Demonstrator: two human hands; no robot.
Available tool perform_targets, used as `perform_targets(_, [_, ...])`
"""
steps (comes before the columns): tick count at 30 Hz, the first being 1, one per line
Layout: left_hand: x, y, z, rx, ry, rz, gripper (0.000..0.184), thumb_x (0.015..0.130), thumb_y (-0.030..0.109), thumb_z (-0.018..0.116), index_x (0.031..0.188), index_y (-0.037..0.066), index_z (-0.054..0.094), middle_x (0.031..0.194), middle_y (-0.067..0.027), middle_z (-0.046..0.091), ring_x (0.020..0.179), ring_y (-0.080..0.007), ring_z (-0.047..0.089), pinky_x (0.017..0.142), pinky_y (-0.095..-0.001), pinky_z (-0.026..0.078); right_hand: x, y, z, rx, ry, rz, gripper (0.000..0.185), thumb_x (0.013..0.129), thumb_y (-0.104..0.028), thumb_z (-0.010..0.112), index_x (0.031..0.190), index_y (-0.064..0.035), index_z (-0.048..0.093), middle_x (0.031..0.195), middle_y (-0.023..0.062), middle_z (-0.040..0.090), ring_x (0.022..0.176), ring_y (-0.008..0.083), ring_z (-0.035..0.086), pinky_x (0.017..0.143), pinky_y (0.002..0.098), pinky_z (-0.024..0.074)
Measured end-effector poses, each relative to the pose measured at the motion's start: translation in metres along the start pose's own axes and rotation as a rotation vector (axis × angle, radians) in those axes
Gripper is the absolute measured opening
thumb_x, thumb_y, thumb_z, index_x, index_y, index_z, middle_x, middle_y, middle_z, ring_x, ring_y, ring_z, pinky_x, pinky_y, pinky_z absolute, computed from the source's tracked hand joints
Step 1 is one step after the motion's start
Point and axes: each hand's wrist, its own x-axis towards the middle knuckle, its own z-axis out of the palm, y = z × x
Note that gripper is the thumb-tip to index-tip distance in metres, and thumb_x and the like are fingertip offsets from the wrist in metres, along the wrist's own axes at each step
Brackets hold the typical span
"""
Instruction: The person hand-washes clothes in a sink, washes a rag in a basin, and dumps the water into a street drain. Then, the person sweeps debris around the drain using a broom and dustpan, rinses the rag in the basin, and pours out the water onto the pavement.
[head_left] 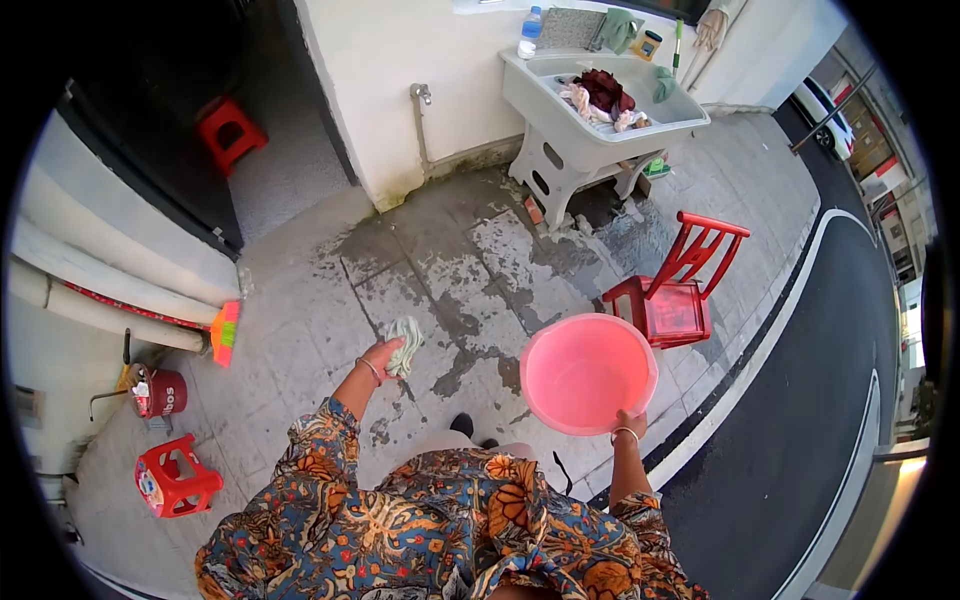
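Observation:
My left hand (379, 358) is closed round a crumpled pale green and white cloth (404, 345), held out over the wet paving. At the right, my right hand (628, 424) grips the rim of a pink plastic basin (588, 372). The basin is tilted so that its inside faces me, and I see nothing in it. Just beyond the basin stands a red wooden chair (672, 300), partly covered by the basin's edge. Farther off, dark red and pale laundry (604, 97) lies in a white wash sink (575, 150).
A bottle (530, 32) stands on the sink's corner, near a wall tap (421, 94). One red stool (231, 133) is in the doorway, another stool (178, 478) at lower left. Nearby are a broom (224, 333) and a dark red bucket (160, 392). A road (800, 400) runs along the right.

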Motion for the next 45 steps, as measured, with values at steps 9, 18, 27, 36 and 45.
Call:
perform_targets(9, [0.078, 0.134, 0.105, -0.209, -0.093, 0.081, 0.038, 0.084, 0.028, 0.057, 0.112, 0.003, 0.050, 0.101, -0.0145, 0.059, 0.089, -0.0291, 0.061, 0.075, -0.0466, 0.051, 0.077, -0.093, 0.300, -0.283, -0.461, -0.103, 0.041, 0.055, -0.010, 0.068, 0.094, -0.0024, 0.061, 0.084, 0.0116, 0.066, 0.073, 0.0222, 0.064, 0.064, 0.0326, 0.0503])
perform_targets(18, [0.121, 0.196, 0.060, -0.355, 0.257, 0.093, 0.029, 0.083, 0.020, 0.055, 0.104, 0.000, 0.050, 0.095, -0.0206, 0.058, 0.081, -0.0323, 0.062, 0.069, -0.0442, 0.053, 0.131, -0.206, 0.468, -0.483, -0.614, -0.114, 0.045, 0.059, -0.017, 0.068, 0.101, -0.0052, 0.059, 0.088, 0.0129, 0.065, 0.080, 0.0275, 0.064, 0.072, 0.0348, 0.0496])
perform_targets(27, [0.262, 0.311, 0.027, -0.141, 0.360, 0.221, 0.022, 0.084, 0.019, 0.052, 0.102, 0.008, 0.053, 0.088, -0.0113, 0.061, 0.068, -0.0210, 0.062, 0.058, -0.0336, 0.053, 0.201, -0.234, 0.605, -0.995, -0.556, -0.181, 0.060, 0.063, -0.025, 0.067, 0.117, -0.0068, 0.049, 0.110, 0.0158, 0.058, 0.099, 0.0302, 0.058, 0.083, 0.0346, 0.0479])
perform_targets(36, [0.338, 0.555, 0.066, 0.145, 0.522, 0.562, 0.031, 0.090, 0.028, 0.047, 0.106, 0.003, 0.053, 0.080, -0.0083, 0.063, 0.061, -0.0113, 0.059, 0.054, -0.0242, 0.049, 0.257, -0.164, 0.782, -1.007, -0.651, -0.142, 0.058, 0.063, -0.026, 0.067, 0.114, -0.0069, 0.048, 0.109, 0.0180, 0.058, 0.099, 0.0323, 0.057, 0.082, 0.0389, 0.0480])
perform_targets(45, [0.401, 0.614, 0.057, 0.576, 0.776, 0.678, 0.033, 0.091, 0.029, 0.045, 0.087, -0.002, 0.057, 0.065, -0.0095, 0.063, 0.057, -0.0150, 0.062, 0.054, -0.0268, 0.048, 0.290, -0.071, 0.951, -0.684, -0.827, -0.151, 0.054, 0.062, -0.015, 0.067, 0.113, -0.0115, 0.051, 0.104, 0.0137, 0.061, 0.095, 0.0298, 0.060, 0.081, 0.0388, 0.0483])
